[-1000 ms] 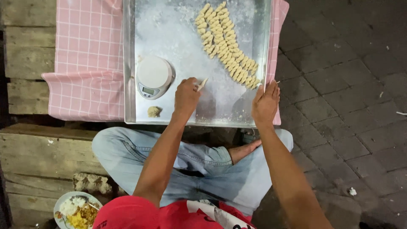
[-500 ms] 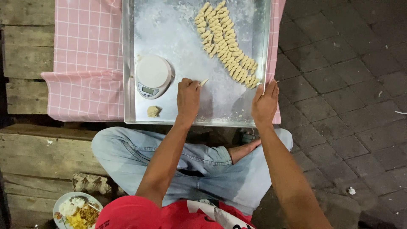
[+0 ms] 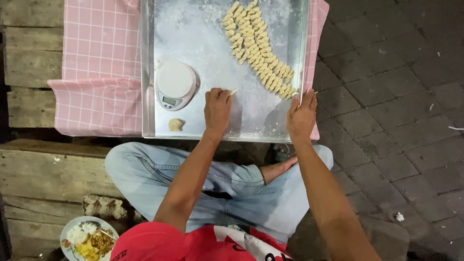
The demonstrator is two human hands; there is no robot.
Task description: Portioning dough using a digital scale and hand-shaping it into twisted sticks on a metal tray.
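Since a second ago the left hand (image 3: pixel 217 108) has slid a little along the floured metal tray (image 3: pixel 193 34), and it now lies palm-down, fingers curled over a small dough stick (image 3: pixel 234 92) whose tip peeks out just past the fingertips; the right hand (image 3: pixel 301 116) rests open and empty on the tray's right rim. Rolling it well probably calls for light, even pressure. The tray also holds a row of finished dough pieces (image 3: pixel 258 53) beyond both hands, a white kitchen scale (image 3: pixel 175 84) and a dough lump (image 3: pixel 175 124) left of the left hand.
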